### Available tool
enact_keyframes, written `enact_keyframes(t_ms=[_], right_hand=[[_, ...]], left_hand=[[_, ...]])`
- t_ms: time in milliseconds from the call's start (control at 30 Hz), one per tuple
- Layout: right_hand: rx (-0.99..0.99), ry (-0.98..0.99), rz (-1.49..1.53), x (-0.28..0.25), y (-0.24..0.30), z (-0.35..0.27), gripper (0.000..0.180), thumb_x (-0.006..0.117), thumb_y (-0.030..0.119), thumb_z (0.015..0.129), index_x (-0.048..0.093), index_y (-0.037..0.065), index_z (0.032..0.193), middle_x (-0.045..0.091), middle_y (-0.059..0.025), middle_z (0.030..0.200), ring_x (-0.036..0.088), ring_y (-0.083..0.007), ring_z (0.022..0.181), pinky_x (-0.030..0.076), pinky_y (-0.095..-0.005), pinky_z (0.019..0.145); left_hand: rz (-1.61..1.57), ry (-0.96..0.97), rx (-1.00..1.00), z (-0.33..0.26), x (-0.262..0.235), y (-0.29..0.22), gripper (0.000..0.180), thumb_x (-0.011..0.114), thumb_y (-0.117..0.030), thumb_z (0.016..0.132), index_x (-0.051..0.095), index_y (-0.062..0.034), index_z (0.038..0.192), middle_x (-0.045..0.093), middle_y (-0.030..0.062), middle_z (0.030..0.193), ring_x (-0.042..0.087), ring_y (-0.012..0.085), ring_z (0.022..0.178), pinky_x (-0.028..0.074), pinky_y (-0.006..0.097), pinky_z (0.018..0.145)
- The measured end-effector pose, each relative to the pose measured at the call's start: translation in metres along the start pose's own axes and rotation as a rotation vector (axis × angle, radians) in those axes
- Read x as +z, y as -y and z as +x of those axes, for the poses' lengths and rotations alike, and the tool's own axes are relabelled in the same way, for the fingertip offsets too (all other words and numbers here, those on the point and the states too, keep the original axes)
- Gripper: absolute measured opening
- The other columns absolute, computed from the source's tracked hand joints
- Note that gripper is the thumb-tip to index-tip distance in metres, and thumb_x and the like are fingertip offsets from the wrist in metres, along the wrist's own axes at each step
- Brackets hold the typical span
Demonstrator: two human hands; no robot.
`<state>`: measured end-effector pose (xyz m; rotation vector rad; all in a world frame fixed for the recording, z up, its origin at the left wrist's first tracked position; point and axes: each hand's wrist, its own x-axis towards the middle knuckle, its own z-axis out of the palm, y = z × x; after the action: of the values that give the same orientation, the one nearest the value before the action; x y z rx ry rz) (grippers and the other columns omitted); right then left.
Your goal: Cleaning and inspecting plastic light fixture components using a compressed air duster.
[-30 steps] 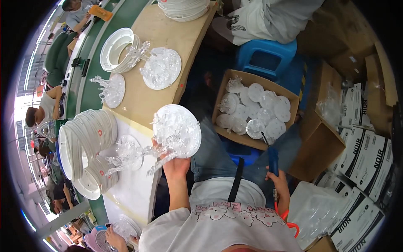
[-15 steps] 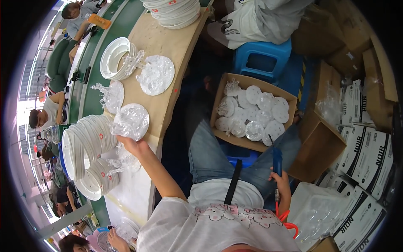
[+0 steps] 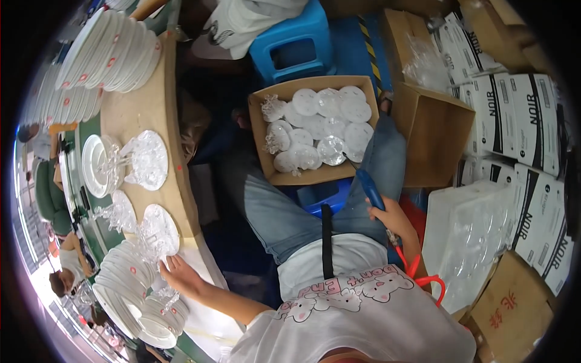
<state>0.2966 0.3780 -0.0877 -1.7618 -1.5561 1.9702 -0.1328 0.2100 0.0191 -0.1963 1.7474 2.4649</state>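
Note:
At the left, my left hand (image 3: 180, 275) has its fingers pinched at the near edge of a clear plastic disc with a shaped centre (image 3: 158, 233) on the table. Whether the disc is lifted I cannot tell. My right hand (image 3: 390, 219) is closed around a blue air screwdriver (image 3: 369, 189) with a thin dark tip and a red hose (image 3: 431, 279). Its tip points over the near side of a cardboard box (image 3: 290, 176) by my knees. Several clear and whitish discs (image 3: 331, 150) fill that box. Stacked white rings (image 3: 121, 272) stand just beyond my left hand.
More clear pieces (image 3: 148, 160) and tall stacks of white rings (image 3: 109, 54) stand farther along the table (image 3: 130, 112). A blue stool (image 3: 290, 45) with a seated person is beyond the box. An open carton (image 3: 439, 133), printed cartons (image 3: 514, 121) and a bagged white block (image 3: 466, 242) line the right.
The view has swung, shifting the table left and the box up-left. The screwdriver now tilts more to the left over the box. My left hand stays at the same disc.

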Motion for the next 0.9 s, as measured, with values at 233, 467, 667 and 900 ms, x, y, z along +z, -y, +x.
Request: enact_keyframes(t_ms=[233,467,667,900], right_hand=[[0.044,-0.023,-0.053,-0.001,0.0,0.005,0.033,0.057,0.021,0.075,0.055,-0.001,0.1,0.06,-0.0127,0.067,0.06,-0.0218,0.062,0.045,-0.0304,0.061],[0.083,-0.046,0.029,-0.011,-0.008,0.014,0.034,0.059,0.024,0.075,0.055,0.0,0.098,0.058,-0.016,0.064,0.06,-0.0254,0.061,0.044,-0.033,0.059],[0.12,-0.123,0.147,-0.021,-0.028,0.012,0.029,0.059,0.021,0.076,0.055,0.003,0.098,0.059,-0.014,0.067,0.06,-0.0244,0.064,0.044,-0.0317,0.06],[0.29,-0.158,0.234,-0.042,-0.02,0.021,0.03,0.058,0.02,0.076,0.053,0.002,0.1,0.058,-0.0114,0.066,0.06,-0.0217,0.062,0.044,-0.0303,0.058]], left_hand=[[0.502,0.179,0.444,-0.083,0.033,0.012,0.051,0.049,-0.011,0.084,0.025,0.0044,0.127,0.029,0.0251,0.13,0.026,0.0315,0.125,0.018,0.039,0.105],[0.938,1.125,0.506,-0.158,0.173,0.2,0.077,0.072,-0.019,0.065,0.03,0.0044,0.125,0.032,0.0218,0.127,0.025,0.0334,0.123,0.017,0.04,0.102],[1.377,1.563,0.335,-0.219,0.239,0.44,0.112,0.076,-0.047,0.049,0.016,-0.0077,0.135,0.018,0.0295,0.132,0.01,0.0484,0.124,0.015,0.068,0.09],[1.812,1.875,0.286,-0.243,0.253,0.56,0.121,0.075,-0.059,0.041,0.015,-0.0178,0.137,0.003,0.0268,0.139,-0.003,0.0494,0.126,0.007,0.069,0.091]])
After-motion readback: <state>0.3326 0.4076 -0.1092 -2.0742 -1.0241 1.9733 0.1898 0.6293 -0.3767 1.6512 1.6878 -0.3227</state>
